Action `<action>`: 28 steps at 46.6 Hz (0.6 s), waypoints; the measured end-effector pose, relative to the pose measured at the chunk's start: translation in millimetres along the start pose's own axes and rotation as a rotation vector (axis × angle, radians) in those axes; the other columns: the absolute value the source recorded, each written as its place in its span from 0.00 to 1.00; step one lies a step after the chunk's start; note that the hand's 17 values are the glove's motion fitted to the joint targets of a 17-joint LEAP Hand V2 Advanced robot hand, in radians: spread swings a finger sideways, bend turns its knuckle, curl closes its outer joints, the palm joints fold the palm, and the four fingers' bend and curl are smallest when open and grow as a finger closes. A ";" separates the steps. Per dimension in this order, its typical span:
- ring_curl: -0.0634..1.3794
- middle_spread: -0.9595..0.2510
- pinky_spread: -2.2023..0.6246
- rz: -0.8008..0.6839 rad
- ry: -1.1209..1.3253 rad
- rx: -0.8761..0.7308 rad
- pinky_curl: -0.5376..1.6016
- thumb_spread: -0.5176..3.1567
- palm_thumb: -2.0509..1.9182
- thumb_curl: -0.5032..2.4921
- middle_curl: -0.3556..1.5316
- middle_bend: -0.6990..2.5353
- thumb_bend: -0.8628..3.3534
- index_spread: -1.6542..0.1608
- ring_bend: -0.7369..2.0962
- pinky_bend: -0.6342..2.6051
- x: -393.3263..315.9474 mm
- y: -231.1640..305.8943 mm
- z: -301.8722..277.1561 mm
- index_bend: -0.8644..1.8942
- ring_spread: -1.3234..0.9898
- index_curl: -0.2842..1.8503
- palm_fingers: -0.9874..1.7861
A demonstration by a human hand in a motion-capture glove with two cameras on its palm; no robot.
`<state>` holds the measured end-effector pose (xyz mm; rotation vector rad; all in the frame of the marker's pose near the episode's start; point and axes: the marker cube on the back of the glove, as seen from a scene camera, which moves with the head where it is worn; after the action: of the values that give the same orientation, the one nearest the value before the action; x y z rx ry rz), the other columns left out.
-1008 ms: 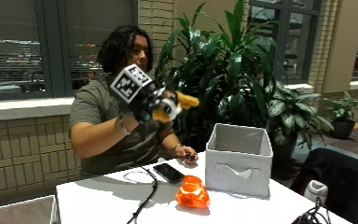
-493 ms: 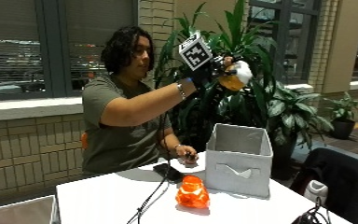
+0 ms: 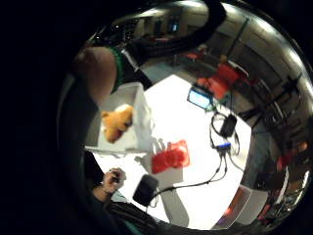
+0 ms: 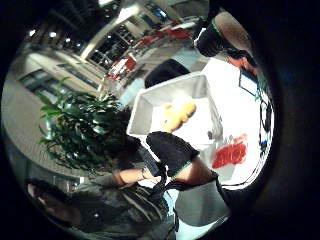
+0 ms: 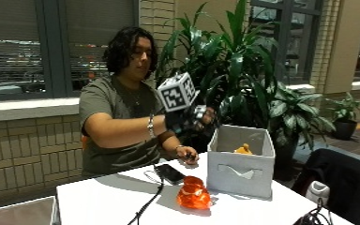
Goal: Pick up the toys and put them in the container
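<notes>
The person's gloved right hand (image 5: 189, 118) hung in the air beside the grey fabric container (image 5: 241, 161), above the level of its rim, the forearm raised and reaching across the body. The grip held nothing; its fingers (image 4: 170, 147) looked relaxed and loosely apart. A yellow plush toy (image 5: 243, 150) lay inside the container, on its floor. An orange toy (image 5: 193, 193) sat on the white surface (image 5: 105, 201) just beside the container's front face. A black phone (image 5: 169, 173) lay near the container. The bare left hand (image 5: 187, 156) rested on the surface, close to the container.
</notes>
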<state>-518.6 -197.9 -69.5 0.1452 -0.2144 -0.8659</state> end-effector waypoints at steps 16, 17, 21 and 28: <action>0.42 0.53 0.78 0.183 -0.032 -0.367 0.43 0.44 0.51 0.29 0.57 0.30 0.19 0.65 0.39 0.44 89.1 68.1 163.3 0.48 0.44 0.47 0.38; 0.41 0.54 0.79 0.177 -0.025 -0.386 0.43 0.43 0.51 0.29 0.56 0.29 0.19 0.65 0.37 0.45 88.4 68.7 169.7 0.49 0.45 0.47 0.36; 0.36 0.56 0.79 0.151 -0.003 -0.440 0.43 0.42 0.51 0.29 0.54 0.27 0.19 0.64 0.30 0.46 89.0 69.1 186.8 0.51 0.47 0.46 0.34; 0.30 0.58 0.76 0.148 -0.018 -0.387 0.43 0.45 0.54 0.29 0.51 0.27 0.21 0.64 0.34 0.50 88.7 76.4 185.5 0.53 0.50 0.45 0.43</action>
<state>-451.9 -224.3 137.9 -0.2370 -0.0697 -0.7471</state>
